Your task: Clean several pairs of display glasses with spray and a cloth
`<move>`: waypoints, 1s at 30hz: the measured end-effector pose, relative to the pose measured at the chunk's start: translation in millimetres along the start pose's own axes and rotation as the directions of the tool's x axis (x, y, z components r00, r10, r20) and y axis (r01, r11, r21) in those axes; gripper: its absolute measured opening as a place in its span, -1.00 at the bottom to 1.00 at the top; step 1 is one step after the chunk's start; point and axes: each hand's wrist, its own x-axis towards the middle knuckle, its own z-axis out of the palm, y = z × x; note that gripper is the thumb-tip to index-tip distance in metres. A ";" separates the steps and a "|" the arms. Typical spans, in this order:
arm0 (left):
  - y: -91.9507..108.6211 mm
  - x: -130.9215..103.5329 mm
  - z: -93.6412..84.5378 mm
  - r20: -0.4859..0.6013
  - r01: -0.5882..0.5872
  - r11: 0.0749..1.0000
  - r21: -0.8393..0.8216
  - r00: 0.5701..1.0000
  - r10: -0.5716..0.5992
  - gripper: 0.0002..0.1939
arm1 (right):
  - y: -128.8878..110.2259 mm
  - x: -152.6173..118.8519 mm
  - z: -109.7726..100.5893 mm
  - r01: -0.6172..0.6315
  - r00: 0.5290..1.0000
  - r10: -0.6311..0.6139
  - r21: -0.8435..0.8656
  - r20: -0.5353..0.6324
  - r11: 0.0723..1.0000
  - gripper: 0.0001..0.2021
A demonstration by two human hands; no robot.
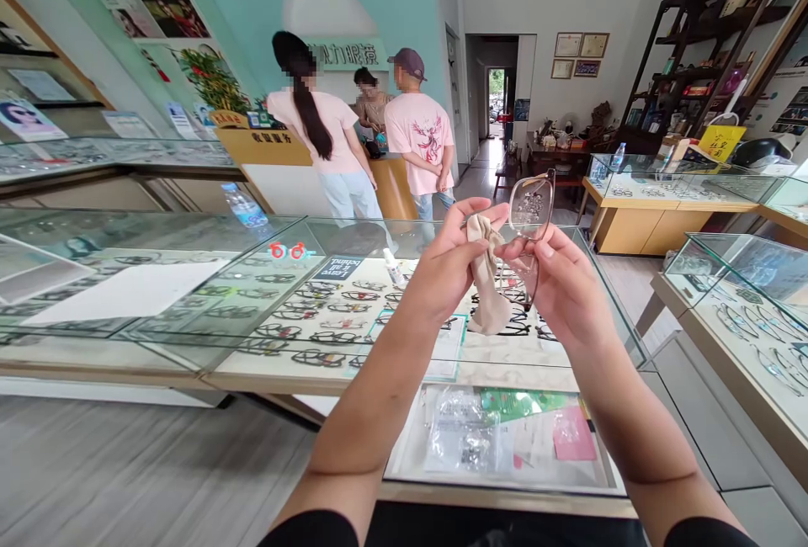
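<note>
A pair of eyeglasses (531,209) is held up over the glass display case, turned so one lens stands above the other. Droplets or spots show on the upper lens. My right hand (564,282) pinches the frame near its middle. In my left hand (449,259) is a beige cleaning cloth (491,303), bunched between thumb and fingers and hanging down beside the glasses. The lower lens is partly hidden behind my right fingers. Beneath my hands, a small white spray bottle (394,269) stands on the case.
Rows of spectacles fill the glass display case (341,311). An open drawer (505,480) with plastic bags and papers lies below my arms. A water bottle (244,205) and red toy-like glasses (289,252) sit left. Several people stand around the far counter (278,185).
</note>
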 end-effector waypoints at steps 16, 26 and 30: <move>-6.3 5.0 -1.0 0.088 0.160 0.985 -0.066 0.984 -0.154 -0.52 | 1.4 5.9 -6.3 -0.042 0.997 0.046 0.067 -0.068 0.997 -0.72; -30.7 14.2 -2.0 -0.032 0.098 0.993 0.066 0.995 -0.096 -0.56 | -10.5 5.8 -19.0 -0.023 0.991 0.029 0.047 -0.131 0.999 -0.73; -33.0 14.0 1.5 0.046 0.120 0.978 0.169 0.991 -0.129 -0.53 | -14.4 7.5 -23.2 -0.033 0.995 0.035 0.028 -0.093 0.999 -0.68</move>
